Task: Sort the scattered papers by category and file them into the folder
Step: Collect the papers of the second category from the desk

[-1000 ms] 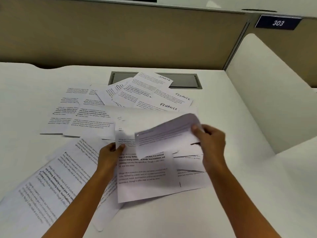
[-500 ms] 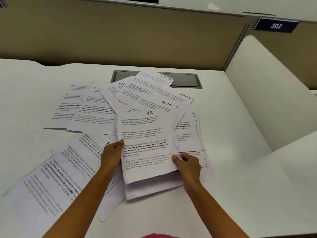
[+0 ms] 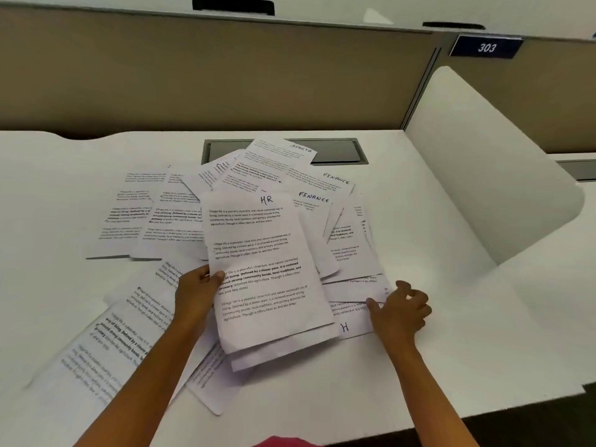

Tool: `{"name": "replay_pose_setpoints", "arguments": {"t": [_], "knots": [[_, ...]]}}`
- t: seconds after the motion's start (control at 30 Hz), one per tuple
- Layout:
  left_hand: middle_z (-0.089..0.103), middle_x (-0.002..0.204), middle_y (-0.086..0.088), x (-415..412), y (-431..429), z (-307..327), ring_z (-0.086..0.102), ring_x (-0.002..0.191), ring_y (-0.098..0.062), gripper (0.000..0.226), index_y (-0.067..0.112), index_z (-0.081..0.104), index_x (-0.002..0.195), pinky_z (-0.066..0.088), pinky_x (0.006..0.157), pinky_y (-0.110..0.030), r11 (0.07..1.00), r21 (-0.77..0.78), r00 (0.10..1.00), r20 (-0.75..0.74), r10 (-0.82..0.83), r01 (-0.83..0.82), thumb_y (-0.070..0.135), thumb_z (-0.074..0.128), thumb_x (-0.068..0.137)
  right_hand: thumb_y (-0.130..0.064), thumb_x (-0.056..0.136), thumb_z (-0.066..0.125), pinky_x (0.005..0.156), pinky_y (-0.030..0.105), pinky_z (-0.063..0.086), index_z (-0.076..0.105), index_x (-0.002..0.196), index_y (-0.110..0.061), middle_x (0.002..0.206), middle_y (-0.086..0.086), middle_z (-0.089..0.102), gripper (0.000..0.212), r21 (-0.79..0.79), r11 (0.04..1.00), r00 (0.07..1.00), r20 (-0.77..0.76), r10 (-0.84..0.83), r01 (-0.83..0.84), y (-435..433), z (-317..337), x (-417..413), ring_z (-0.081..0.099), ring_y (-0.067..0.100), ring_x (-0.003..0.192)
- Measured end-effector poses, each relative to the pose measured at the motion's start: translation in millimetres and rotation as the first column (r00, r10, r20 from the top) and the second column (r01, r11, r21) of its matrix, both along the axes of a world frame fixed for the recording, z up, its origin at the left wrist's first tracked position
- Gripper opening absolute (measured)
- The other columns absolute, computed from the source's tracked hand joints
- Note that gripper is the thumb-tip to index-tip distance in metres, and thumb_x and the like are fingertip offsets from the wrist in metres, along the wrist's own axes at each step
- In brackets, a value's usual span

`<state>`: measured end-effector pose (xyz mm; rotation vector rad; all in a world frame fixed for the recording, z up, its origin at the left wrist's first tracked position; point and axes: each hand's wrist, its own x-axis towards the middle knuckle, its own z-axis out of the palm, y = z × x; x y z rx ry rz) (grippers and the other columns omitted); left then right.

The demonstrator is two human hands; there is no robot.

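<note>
Printed white papers lie scattered over the white desk [image 3: 419, 366]. My left hand [image 3: 196, 291] grips the left edge of a small stack topped by the sheet marked HR [image 3: 264, 259], thumb on top. My right hand [image 3: 401, 309] sits to the right of that stack, its fingers curled at the edge of an upside-down sheet marked H [image 3: 353, 322]; whether it pinches the sheet is unclear. Behind lie two sheets marked FINANCE [image 3: 314, 197] and one marked SPORTS [image 3: 290, 150]. No folder is in view.
More text sheets spread to the left [image 3: 135, 217] and front left [image 3: 96, 346]. A grey cable hatch [image 3: 338, 151] is set into the desk behind the pile. A white curved divider [image 3: 483, 162] rises on the right; a beige partition stands behind.
My right hand let go of the HR stack's lower right corner and moved right to the sheet marked H. The left hand kept its hold on the stack.
</note>
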<state>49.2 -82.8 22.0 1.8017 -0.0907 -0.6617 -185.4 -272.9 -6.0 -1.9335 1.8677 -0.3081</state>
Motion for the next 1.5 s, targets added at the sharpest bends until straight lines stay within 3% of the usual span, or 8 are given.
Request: {"name": "replay_pose_setpoints", "arguments": {"t": [0.1, 0.3, 0.57, 0.77, 1.03, 1.1, 1.27, 1.5], "knots": [[0.069, 0.097, -0.006, 15, 14, 5, 0.065, 0.092, -0.027, 0.02, 0.016, 0.065, 0.109, 0.052, 0.086, -0.046, 1.0, -0.005, 1.0, 0.012, -0.001, 0.001, 0.011, 0.057, 0.091, -0.039, 0.075, 0.076, 0.096, 0.045, 0.037, 0.035, 0.129, 0.0, 0.13, 0.024, 0.036, 0.078, 0.05, 0.999, 0.988, -0.154, 0.021, -0.013, 4, -1, -3, 0.038, 0.04, 0.118], [0.068, 0.104, -0.008, 36, 32, 13, 0.064, 0.097, -0.028, 0.026, 0.013, 0.062, 0.116, 0.051, 0.088, -0.047, 1.0, -0.022, 1.0, 0.017, -0.01, 0.01, 0.011, 0.058, 0.091, -0.027, 0.074, 0.078, 0.092, 0.044, 0.043, 0.047, 0.119, 0.006, 0.12, 0.027, 0.055, 0.064, 0.155, 0.983, 0.995, 0.031, -0.099, 0.093, -4, -3, 5, 0.05, 0.044, 0.113], [0.066, 0.106, -0.009, 48, 47, 7, 0.063, 0.096, -0.027, 0.032, 0.009, 0.059, 0.123, 0.05, 0.083, -0.04, 0.999, -0.054, 1.0, 0.014, 0.004, -0.004, 0.01, 0.058, 0.091, -0.006, 0.087, 0.063, 0.065, 0.027, 0.039, 0.056, 0.099, 0.001, 0.095, 0.019, 0.06, 0.016, -0.231, 0.968, 0.945, 0.327, -0.017, 0.097, 12, 51, 0, 0.052, 0.026, 0.078], [0.065, 0.105, -0.009, 53, 49, 5, 0.062, 0.094, -0.027, 0.034, 0.007, 0.057, 0.124, 0.05, 0.08, -0.041, 0.996, -0.079, 0.999, 0.009, 0.045, -0.045, 0.007, 0.057, 0.091, -0.006, 0.088, 0.062, 0.066, 0.02, 0.035, 0.061, 0.092, -0.003, 0.086, 0.011, 0.061, 0.006, -0.649, 0.761, 0.922, 0.293, 0.252, -0.002, 20, 122, 15, 0.052, 0.017, 0.073], [0.067, 0.103, -0.005, 52, 44, 12, 0.063, 0.096, -0.027, 0.022, 0.014, 0.062, 0.113, 0.051, 0.084, -0.045, 0.998, -0.057, 0.991, 0.134, 0.031, -0.023, 0.015, 0.057, 0.092, -0.025, 0.089, 0.056, 0.065, 0.029, 0.043, 0.069, 0.087, -0.005, 0.082, 0.013, 0.069, 0.024, -0.882, 0.347, 0.844, -0.097, 0.527, -0.318, 36, 202, 39, 0.061, 0.028, 0.068], [0.067, 0.099, -0.003, 52, 38, 18, 0.063, 0.096, -0.026, 0.018, 0.017, 0.063, 0.109, 0.052, 0.082, -0.044, 0.999, -0.035, 0.983, 0.181, 0.023, -0.017, 0.018, 0.057, 0.092, -0.011, 0.085, 0.065, 0.068, 0.031, 0.042, 0.07, 0.087, -0.007, 0.08, 0.01, 0.069, 0.006, -0.897, 0.235, 0.811, -0.193, 0.553, -0.374, 36, 220, 45, 0.061, 0.028, 0.069], [0.066, 0.097, -0.001, 47, 26, 32, 0.063, 0.091, -0.023, 0.025, 0.012, 0.064, 0.114, 0.05, 0.081, -0.036, 1.0, 0.013, 0.945, 0.326, 0.002, -0.007, 0.021, 0.056, 0.093, 0.008, 0.083, 0.059, 0.069, 0.033, 0.039, 0.068, 0.082, -0.01, 0.078, 0.005, 0.066, 0.021, -0.888, 0.05, 0.662, -0.302, 0.686, -0.457, 44, 254, 64, 0.058, 0.024, 0.069], [0.067, 0.086, 0.009, 38, 15, 52, 0.065, 0.081, -0.012, 0.019, 0.019, 0.064, 0.11, 0.047, 0.065, -0.022, 0.997, -0.019, 0.928, 0.368, -0.059, 0.071, 0.021, 0.055, 0.093, 0.0, 0.083, 0.063, 0.063, 0.033, 0.048, 0.066, 0.079, -0.011, 0.074, 0.0, 0.064, 0.012, -0.704, 0.101, 0.332, -0.199, 0.922, -0.703, 34, 258, 126, 0.057, 0.014, 0.065]]}}
